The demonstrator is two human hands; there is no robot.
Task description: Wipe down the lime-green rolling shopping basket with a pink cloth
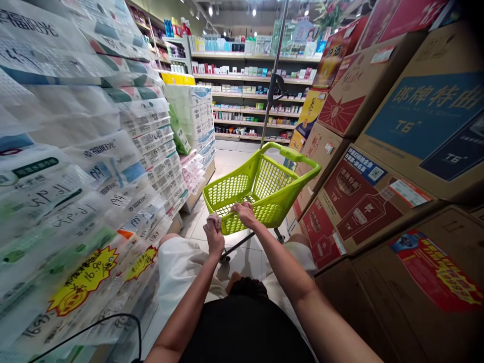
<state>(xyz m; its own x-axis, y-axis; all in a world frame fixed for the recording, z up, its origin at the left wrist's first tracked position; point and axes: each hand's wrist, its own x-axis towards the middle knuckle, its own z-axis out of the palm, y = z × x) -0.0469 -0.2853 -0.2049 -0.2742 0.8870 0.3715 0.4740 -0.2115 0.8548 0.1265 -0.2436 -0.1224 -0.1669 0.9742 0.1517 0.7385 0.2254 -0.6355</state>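
Note:
A lime-green plastic shopping cart [274, 212] with a perforated basket stands close in front of me, turned at an angle on its wheels. Over the near rim lies my right hand [245, 214], its fingers bent round the edge. My left hand [214, 234] is closed beside the near left corner of the basket. Its fingers are curled, and what they hold, if anything, is hidden. The visible part of the basket holds no goods. The cart's handle bar [293, 154] is on the far right side, away from both hands.
Wrapped tissue packs [102, 146] are piled high on my left, with yellow price signs [85, 282]. Stacked cardboard cartons [351, 196] line the right, close to the cart. A dark upright pole [275, 80] rises behind it. Stocked shelves [249, 75] stand across the tiled floor [227, 151].

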